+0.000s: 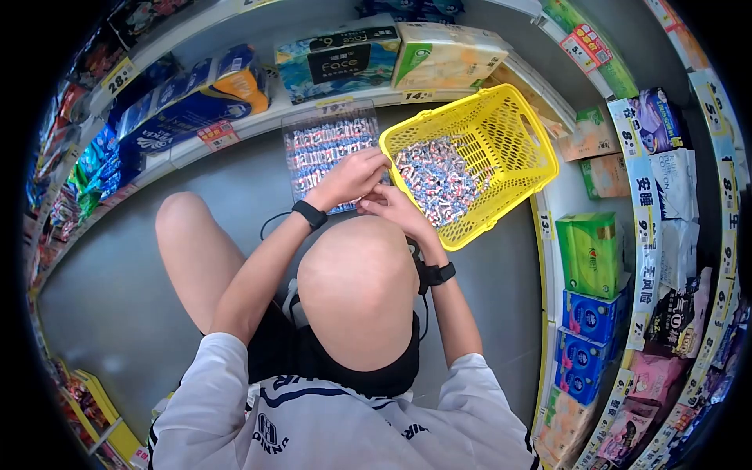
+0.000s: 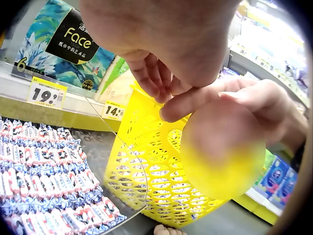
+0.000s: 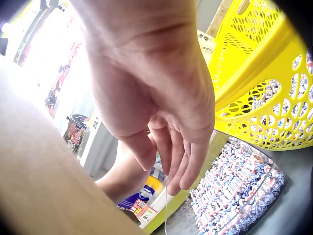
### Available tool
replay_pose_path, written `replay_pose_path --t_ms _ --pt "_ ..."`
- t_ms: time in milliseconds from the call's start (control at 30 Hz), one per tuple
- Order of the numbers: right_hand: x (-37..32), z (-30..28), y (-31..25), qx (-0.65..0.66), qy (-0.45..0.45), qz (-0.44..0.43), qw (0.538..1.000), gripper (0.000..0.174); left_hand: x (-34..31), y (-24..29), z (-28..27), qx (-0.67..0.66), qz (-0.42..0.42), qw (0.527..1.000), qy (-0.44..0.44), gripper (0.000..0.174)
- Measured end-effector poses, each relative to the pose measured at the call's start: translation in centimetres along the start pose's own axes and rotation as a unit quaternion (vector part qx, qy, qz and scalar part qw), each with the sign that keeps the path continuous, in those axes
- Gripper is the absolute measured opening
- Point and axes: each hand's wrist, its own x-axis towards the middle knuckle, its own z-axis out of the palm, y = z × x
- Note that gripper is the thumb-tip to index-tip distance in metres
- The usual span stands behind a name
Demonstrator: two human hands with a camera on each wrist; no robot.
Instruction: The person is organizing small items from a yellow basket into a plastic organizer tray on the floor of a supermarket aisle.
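one basket, one clear box, two wristbands

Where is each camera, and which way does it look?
Head: on the head, facing forward and down; left hand, right hand, knees show.
Left wrist: worn there, facing the hands' work; both hands show.
Right wrist: worn there, facing its hand; right hand, left arm show.
Both wrist views share the yellow basket and sweets.

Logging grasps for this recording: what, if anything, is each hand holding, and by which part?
The right hand shows nothing in its grip. The left hand is beside the yellow perforated basket; whether it holds anything cannot be told.
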Motion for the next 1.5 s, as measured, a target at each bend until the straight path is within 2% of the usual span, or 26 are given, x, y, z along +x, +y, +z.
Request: replay_pose_path --t_ms 100,200,267,300,333,400,467,533,567,600,667,700,733,800,867,933,1000,1033,1067,1133,1167,1267,1367,1500 --pt "-0.4 -0.8 -0.9 0.012 -0.029 0.013 0.999 0.030 0.5 0.3 -0.1 -0.005 -0.011 1.000 0.004 0.011" --pt "-0.9 -2.2 -2.6 -0.037 -0.009 0.006 0.999 0.028 1.8 1.1 -0.6 -0.004 -0.004 1.000 0.002 0.012" --pt "-1.1 -3.7 -3.7 -0.133 0.052 0.012 0.990 0.026 3.1 1.9 -0.8 -0.006 -0.001 1.000 0.000 0.015" --pt "-1.1 -4.6 -4.1 -0.196 0.100 0.039 0.975 0.026 3.7 2.3 -0.8 0.011 0.003 0.999 -0.034 0.016" --pt "-1.2 -5.2 -5.2 -0.196 0.100 0.039 0.975 0.026 4.3 2.6 -0.7 0.027 0.006 0.997 -0.068 0.018" --pt "-1.4 -6.6 -7.5 -0.345 0.186 0.066 0.918 0.023 5.5 3.2 -0.4 0.030 0.002 0.996 -0.089 0.020" --pt "-0.6 -8.3 -7.9 -0.355 0.193 0.083 0.911 0.025 6.7 3.5 0.2 0.070 -0.030 0.979 -0.187 0.020" --pt "0.8 -10.0 -7.2 -0.440 0.227 0.101 0.863 0.027 7.5 2.0 2.1 0.081 -0.009 0.977 -0.195 0.019" --pt "1.5 -10.8 -7.2 -0.480 0.215 0.114 0.843 0.027 7.9 1.3 3.1 0.102 -0.023 0.965 -0.239 0.019" --pt "2.1 -11.5 -6.9 -0.480 0.216 0.116 0.842 0.027 8.4 0.9 3.8 0.122 -0.037 0.951 -0.282 0.019" --pt "3.5 -12.8 -5.5 -0.505 0.182 0.155 0.829 0.030 9.3 0.7 4.5 0.149 -0.041 0.941 -0.301 0.022" --pt "4.0 -13.4 -4.7 -0.491 0.167 0.167 0.839 0.037 9.7 0.4 5.0 0.167 -0.052 0.929 -0.326 0.022" --pt "4.5 -14.1 -3.6 -0.490 0.166 0.168 0.839 0.037 10.0 -0.2 5.8 0.185 -0.063 0.916 -0.350 0.023" --pt "5.3 -15.2 -1.7 -0.476 0.112 0.164 0.857 0.046 10.9 -1.2 7.0 0.173 -0.083 0.918 -0.347 0.019" --pt "6.0 -15.8 0.1 -0.472 0.107 0.169 0.858 0.049 11.8 -2.0 7.9 0.217 -0.093 0.876 -0.420 0.031" --pt "6.7 -16.5 2.2 -0.467 0.102 0.176 0.860 0.053 12.2 -2.3 8.7 0.219 -0.099 0.884 -0.402 0.036" --pt "7.3 -17.0 3.5 -0.454 0.084 0.173 0.870 0.055 12.5 -2.7 9.3 0.241 -0.086 0.885 -0.389 0.030" --pt "7.4 -17.0 3.7 -0.463 0.083 0.163 0.867 0.051 12.3 -3.2 10.0 0.240 -0.073 0.900 -0.357 0.017" --pt "7.6 -17.0 3.9 -0.461 0.082 0.165 0.868 0.051 12.3 -3.7 10.6 0.239 -0.073 0.899 -0.359 0.017" --pt "8.2 -16.9 3.7 -0.449 0.066 0.160 0.877 0.046 13.0 -3.2 11.1 0.252 -0.129 0.878 -0.386 0.019" --pt "7.7 -16.7 3.7 -0.481 0.072 0.120 0.866 0.040 13.1 -2.7 11.3 0.270 -0.115 0.865 -0.406 0.021" --pt "8.7 -17.6 7.0 -0.494 0.073 0.089 0.862 0.044 12.5 -3.7 12.5 0.261 -0.114 0.875 -0.391 0.022" --pt "9.5 -18.2 9.3 -0.484 0.081 0.104 0.865 0.043 12.5 -3.1 12.4 0.296 -0.097 0.857 -0.412 0.023" --pt "8.5 -16.6 7.6 -0.442 0.128 0.132 0.878 0.035 12.7 -2.5 12.6 0.295 -0.081 0.861 -0.406 0.023"
